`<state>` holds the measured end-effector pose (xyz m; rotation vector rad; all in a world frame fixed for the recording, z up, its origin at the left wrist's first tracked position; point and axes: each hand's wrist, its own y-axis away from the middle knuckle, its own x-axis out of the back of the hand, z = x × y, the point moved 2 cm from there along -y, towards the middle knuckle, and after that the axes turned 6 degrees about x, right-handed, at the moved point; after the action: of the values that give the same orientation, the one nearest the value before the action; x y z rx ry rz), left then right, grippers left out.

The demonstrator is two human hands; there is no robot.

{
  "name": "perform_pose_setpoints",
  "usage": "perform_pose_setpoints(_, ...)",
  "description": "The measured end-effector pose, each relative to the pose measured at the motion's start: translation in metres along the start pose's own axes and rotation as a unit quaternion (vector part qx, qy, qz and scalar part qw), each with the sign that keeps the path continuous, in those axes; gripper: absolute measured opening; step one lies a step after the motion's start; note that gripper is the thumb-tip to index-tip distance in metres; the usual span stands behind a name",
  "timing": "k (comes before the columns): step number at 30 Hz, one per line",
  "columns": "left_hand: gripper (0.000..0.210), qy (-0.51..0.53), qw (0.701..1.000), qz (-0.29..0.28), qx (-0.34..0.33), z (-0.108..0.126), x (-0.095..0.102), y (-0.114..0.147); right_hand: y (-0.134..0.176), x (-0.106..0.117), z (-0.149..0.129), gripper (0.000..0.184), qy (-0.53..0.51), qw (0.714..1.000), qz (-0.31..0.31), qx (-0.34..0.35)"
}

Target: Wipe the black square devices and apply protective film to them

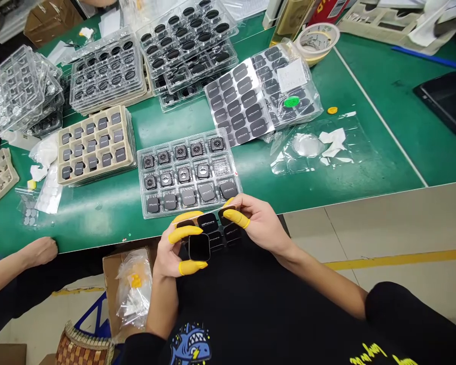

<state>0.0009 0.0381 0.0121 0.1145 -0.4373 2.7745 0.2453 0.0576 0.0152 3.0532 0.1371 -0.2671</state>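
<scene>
Yellow finger cots cover some fingertips of both my hands. My left hand [164,256] pinches a black square watch body [199,247] between thumb and fingers, its dark glossy face towards me. With thumb and fingers closed on its edge, my right hand [265,223] holds a sheet of black stickers [207,223] with white lettering. The sheet lies behind the watch body, and my left fingers partly hide it. Just beyond my hands, a clear plastic tray [221,166] holds more square watch bodies, with dark lettered covers or stickers showing in the near row.
A beige tray stack [95,177] with dark square pieces stands left. Clear trays [106,99] are piled behind. Sticker sheets [235,104], a tape roll [319,40] and a plastic bag [300,162] lie right. Another person's hand [41,251] rests at the table edge.
</scene>
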Motion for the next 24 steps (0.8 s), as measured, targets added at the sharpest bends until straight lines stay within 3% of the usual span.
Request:
perform_pose_setpoints(8,0.052,-0.056,0.996,0.06,0.017,0.002,-0.006,0.001,0.003,-0.002,0.006,0.052,0.0,1.0,0.001,-0.008)
perform_pose_setpoints(12,0.052,-0.04,0.996,0.083,0.02,0.001,-0.009,0.003,0.007,-0.003,0.011,0.049,0.013,1.0,0.003,0.025)
perform_pose_setpoints(16,0.053,-0.019,0.995,0.094,0.035,0.001,-0.008,0.004,0.012,-0.002,0.015,0.061,0.04,0.996,-0.002,0.078)
perform_pose_setpoints(24,0.055,0.003,0.997,0.069,0.042,0.0,-0.005,0.006,0.012,0.002,0.017,0.041,0.041,0.994,0.005,0.1)
